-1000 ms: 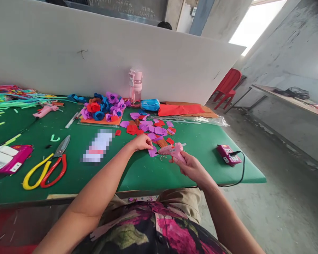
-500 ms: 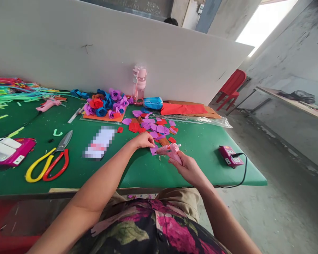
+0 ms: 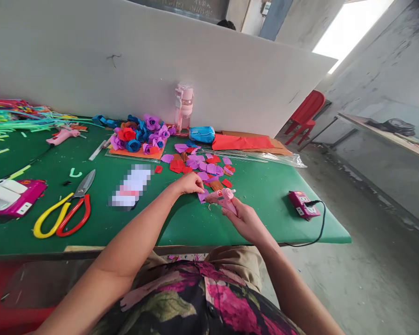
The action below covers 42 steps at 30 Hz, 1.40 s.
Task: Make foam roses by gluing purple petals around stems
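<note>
Between the fingertips of my left hand [image 3: 191,183] is a purple paper petal [image 3: 202,195], pinched at its upper edge just above the table. My right hand [image 3: 245,218] is wrapped round the handle of a pink glue gun [image 3: 226,199]. Its nozzle points left, at or very close to the petal's right side; whether it touches I cannot tell. Behind my hands lie loose purple, red and brown paper petals [image 3: 196,162]. Finished paper flowers [image 3: 127,135] in purple, blue and red are heaped farther back on the left.
Scissors [image 3: 81,197] with yellow and red handles lie left on the green table [image 3: 265,181]. A second glue gun [image 3: 63,136], a pink bottle [image 3: 184,110], a blue packet [image 3: 201,134] and red paper [image 3: 240,142] stand or lie farther back. Power strips [image 3: 304,204] with a cord sit right and left.
The glue gun has tilted slightly and its nozzle has shifted a little over the petal. My left hand keeps its pinch almost unmoved.
</note>
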Each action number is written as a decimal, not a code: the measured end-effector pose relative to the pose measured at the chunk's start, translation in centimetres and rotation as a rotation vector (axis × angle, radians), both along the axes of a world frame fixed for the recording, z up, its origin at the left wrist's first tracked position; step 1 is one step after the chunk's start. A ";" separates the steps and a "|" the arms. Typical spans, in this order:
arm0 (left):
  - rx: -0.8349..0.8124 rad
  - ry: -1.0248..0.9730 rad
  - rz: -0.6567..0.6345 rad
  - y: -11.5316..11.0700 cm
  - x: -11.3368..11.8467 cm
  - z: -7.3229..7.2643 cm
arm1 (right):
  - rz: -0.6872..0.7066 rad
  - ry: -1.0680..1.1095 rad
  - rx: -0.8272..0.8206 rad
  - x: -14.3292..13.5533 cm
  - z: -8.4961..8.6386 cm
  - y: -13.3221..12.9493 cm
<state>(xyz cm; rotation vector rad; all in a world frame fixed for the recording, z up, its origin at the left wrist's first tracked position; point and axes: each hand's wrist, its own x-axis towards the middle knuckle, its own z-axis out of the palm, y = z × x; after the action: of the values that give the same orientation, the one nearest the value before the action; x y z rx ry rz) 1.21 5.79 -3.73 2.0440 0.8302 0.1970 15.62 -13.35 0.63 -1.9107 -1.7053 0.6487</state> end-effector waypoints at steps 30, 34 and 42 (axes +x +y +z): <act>-0.010 0.009 -0.004 0.0 -0.1 0.1 | 0.010 -0.063 -0.006 -0.4 0.2 0.3; -0.013 0.008 -0.006 0.1 0.0 -0.1 | 0.001 -0.091 -0.017 -0.4 0.4 0.3; 0.000 -0.001 -0.030 0.3 0.0 -0.4 | -0.013 -0.123 -0.025 -0.2 0.7 0.2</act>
<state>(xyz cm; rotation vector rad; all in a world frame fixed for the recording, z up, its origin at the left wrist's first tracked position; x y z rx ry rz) 1.20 6.10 -4.10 2.0552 0.7986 0.1811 15.46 -13.15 1.32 -2.0151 -1.7651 0.5601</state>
